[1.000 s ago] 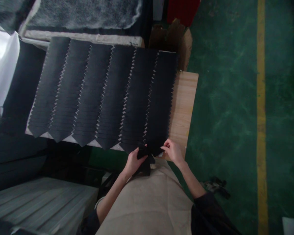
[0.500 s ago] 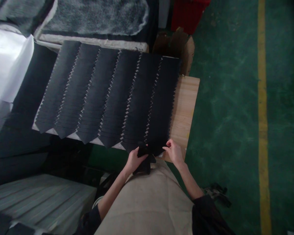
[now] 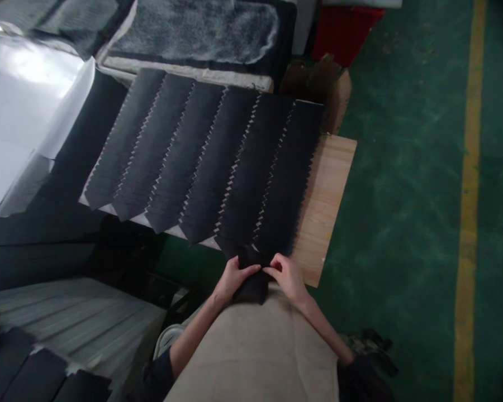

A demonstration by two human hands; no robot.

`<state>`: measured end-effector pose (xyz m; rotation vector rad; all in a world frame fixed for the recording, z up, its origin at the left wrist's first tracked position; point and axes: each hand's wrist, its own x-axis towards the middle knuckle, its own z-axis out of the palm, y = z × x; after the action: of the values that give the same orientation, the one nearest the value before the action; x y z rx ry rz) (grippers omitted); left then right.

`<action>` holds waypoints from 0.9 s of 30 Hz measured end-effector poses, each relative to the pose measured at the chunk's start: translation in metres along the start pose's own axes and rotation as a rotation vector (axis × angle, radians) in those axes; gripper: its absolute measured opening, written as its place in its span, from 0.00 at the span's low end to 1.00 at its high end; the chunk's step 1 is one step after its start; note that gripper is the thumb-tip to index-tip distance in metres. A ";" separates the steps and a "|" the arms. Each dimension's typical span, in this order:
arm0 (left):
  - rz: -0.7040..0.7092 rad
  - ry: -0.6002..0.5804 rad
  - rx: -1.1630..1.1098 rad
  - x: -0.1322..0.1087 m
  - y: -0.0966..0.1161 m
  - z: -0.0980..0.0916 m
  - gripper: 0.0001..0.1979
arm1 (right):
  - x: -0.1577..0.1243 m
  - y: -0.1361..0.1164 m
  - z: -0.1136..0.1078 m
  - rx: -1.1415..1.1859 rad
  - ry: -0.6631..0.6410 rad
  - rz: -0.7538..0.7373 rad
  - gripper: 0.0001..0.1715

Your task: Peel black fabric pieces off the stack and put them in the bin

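Head-worn view — forward and down, over dark strips (image 3: 220,162)

No text, label, brand, number or sign can be read, either on the dark strips (image 3: 218,167) or along the bare right edge of the wooden board (image 3: 329,204).

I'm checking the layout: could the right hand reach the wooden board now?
Probably yes: the right hand is beside the wooden board, with nothing visible between, though it is busy at a dark piece.
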<state>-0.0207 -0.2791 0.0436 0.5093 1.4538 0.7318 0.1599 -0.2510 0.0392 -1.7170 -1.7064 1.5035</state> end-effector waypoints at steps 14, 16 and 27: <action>-0.044 0.192 -0.082 -0.020 -0.032 -0.037 0.22 | 0.021 0.029 -0.027 0.123 -0.188 -0.011 0.14; -0.043 0.212 -0.074 -0.022 -0.034 -0.040 0.22 | 0.026 0.029 -0.023 0.093 -0.195 -0.031 0.13; -0.013 0.162 0.009 -0.015 -0.041 -0.037 0.21 | 0.031 0.026 -0.012 -0.141 -0.091 -0.092 0.09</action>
<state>-0.0514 -0.3227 0.0222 0.4551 1.6107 0.7702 0.1764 -0.2254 0.0096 -1.6338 -1.9522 1.4729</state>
